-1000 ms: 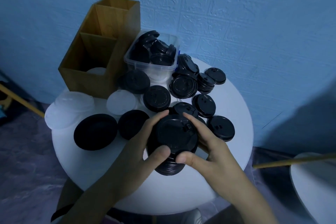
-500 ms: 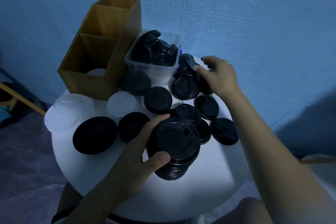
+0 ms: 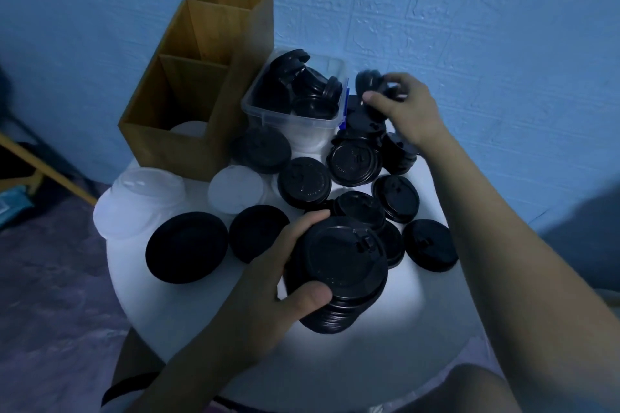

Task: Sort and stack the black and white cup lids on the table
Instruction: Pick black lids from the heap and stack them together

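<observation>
A blue textured wall [image 3: 469, 27] backs a round white worktop [image 3: 385, 345] crowded with lids. A wooden divided box [image 3: 188, 144] and a clear tub [image 3: 292, 121] of black lids stand at the far side, with white lids [image 3: 235, 188] lying to the left. Near the front edge, the left hand [image 3: 268, 295] grips the stack of black lids [image 3: 342, 265] round its side. Beside the tub, the right hand [image 3: 409, 111] pinches a single black lid [image 3: 369, 82], which is blurred. It should probably come over rim down, be centred and pressed until it nests, with the left hand steadying the stack.
</observation>
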### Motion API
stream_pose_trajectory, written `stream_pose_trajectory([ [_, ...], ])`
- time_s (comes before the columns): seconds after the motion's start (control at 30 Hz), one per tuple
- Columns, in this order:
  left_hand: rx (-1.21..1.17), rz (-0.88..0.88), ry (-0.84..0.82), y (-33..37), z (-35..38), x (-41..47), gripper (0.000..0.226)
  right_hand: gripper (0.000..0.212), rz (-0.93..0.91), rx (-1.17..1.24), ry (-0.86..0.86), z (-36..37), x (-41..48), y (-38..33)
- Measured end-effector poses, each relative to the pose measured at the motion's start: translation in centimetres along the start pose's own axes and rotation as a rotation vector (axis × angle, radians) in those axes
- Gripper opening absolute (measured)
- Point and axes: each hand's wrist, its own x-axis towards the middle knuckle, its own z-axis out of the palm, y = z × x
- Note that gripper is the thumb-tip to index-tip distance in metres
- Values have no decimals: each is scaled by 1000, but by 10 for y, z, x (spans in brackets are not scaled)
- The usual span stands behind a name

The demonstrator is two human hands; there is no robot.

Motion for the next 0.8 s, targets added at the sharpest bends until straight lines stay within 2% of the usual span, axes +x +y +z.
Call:
stream_pose_trajectory([
  [0.07, -3, 9, 9, -4, -1, 1, 64, 48, -60, 89, -24, -15, -26, -23],
  [0.13, -26, 24, 8, -2, 0, 2, 64, 46, -131, 107, -202, -33, -69, -48],
  [0.23, -47, -1, -11, -5, 1, 2, 73, 55, -213, 47, -503, -52, -138, -65],
  [0.33, -53, 2, -23, -2, 0, 3, 78, 61, -234, -26, -656, -51, -185, -52],
  [0.4, -42, 6, -40, 1, 0, 2, 77, 61, -211, 18, -630, -46, -204, -42],
  [0.53, 4, -32, -83, -2, -5, 1, 89, 62, -218, 24, -531, -41, -220, -35],
  [0.8, -32, -6, -116, 4, -8, 6, 81, 63, -209, -47, -573, -38, -219, -46],
])
